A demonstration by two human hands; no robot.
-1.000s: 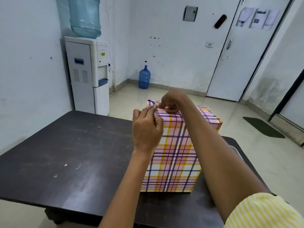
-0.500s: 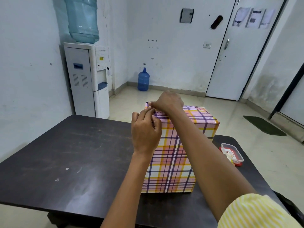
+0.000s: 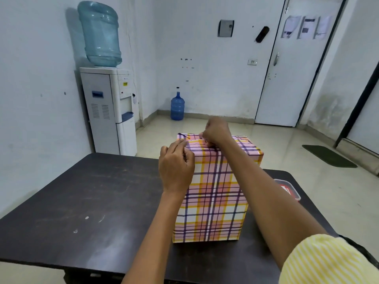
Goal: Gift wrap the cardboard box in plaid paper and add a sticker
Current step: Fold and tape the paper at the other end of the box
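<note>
My right hand [image 3: 217, 133] has slid inward; the top crease is forming. It and my left hand [image 3: 176, 167] pinch the plaid paper [image 3: 213, 197].

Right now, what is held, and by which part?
The plaid paper, along its top edge: left hand pinches the near corner, right hand the fold behind.

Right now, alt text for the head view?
The right hand pinches a plaid paper fold on top of the upright wrapped box on a dark table; the left hand rests curled at its top left edge. A plastic container sits at the table's right; a water dispenser stands behind.
</note>
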